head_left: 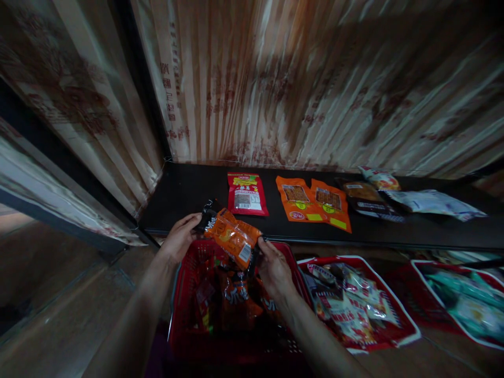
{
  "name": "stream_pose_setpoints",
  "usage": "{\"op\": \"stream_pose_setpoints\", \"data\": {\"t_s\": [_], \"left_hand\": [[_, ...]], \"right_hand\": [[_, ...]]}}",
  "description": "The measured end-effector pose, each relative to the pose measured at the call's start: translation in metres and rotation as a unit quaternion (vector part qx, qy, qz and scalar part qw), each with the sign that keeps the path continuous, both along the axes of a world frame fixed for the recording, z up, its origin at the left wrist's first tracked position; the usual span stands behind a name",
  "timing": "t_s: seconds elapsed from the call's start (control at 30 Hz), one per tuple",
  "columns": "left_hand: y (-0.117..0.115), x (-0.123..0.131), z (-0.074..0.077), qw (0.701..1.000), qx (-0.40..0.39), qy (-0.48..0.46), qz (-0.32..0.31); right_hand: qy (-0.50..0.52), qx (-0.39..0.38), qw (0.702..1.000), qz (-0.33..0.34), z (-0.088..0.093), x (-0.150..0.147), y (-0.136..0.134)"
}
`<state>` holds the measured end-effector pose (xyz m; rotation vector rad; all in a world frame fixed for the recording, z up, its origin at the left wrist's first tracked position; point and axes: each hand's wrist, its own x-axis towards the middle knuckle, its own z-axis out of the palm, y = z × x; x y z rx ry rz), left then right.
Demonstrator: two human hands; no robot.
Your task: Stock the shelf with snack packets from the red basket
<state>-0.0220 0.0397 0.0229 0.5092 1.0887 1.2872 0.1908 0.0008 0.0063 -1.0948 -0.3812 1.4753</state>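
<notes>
Between my two hands an orange and black snack packet (232,234) is stretched out above a red basket (291,257). My left hand (181,236) pinches its upper-left black end. At the lower-right end, near a white barcode label, my right hand (274,265) grips the wrapper. Inside the basket lie several similar orange and black packets (236,299), with some red ones at the left. Just behind the held packet, a red snack packet (247,194) lies flat on the black shelf (181,194).
Two orange packets (313,202) lie farther right on the shelf, then a dark brown packet (368,199) and a white one (437,203). Red baskets of white-red packets (350,304) and green packets (468,304) stand at right. A dark post (144,79) rises at left before a pleated curtain (252,94).
</notes>
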Motion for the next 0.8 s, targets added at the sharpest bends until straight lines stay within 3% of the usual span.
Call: {"op": "stream_pose_setpoints", "data": {"t_s": [0.27,0.4,0.47,0.6,0.67,0.8], "left_hand": [[0.004,0.001,-0.003,0.998,-0.038,0.015,0.037],[0.005,0.001,-0.004,0.997,-0.041,0.036,0.047],[0.005,0.002,-0.005,0.997,-0.041,0.047,0.051],[0.005,0.005,-0.007,0.995,-0.045,0.067,0.062],[0.006,0.006,-0.008,0.993,-0.047,0.080,0.071],[0.007,0.006,-0.010,0.989,-0.051,0.102,0.095]], "right_hand": [[-0.030,-0.008,0.999,0.037,-0.013,0.001,0.004],[-0.178,0.020,0.983,0.034,-0.017,0.005,0.004],[-0.314,0.092,0.945,0.016,-0.015,0.007,0.003],[-0.537,0.290,0.791,0.044,-0.007,0.009,-0.002],[-0.579,0.349,0.733,0.080,-0.005,0.009,-0.005],[-0.611,0.420,0.656,0.138,-0.004,0.007,-0.010]]}}
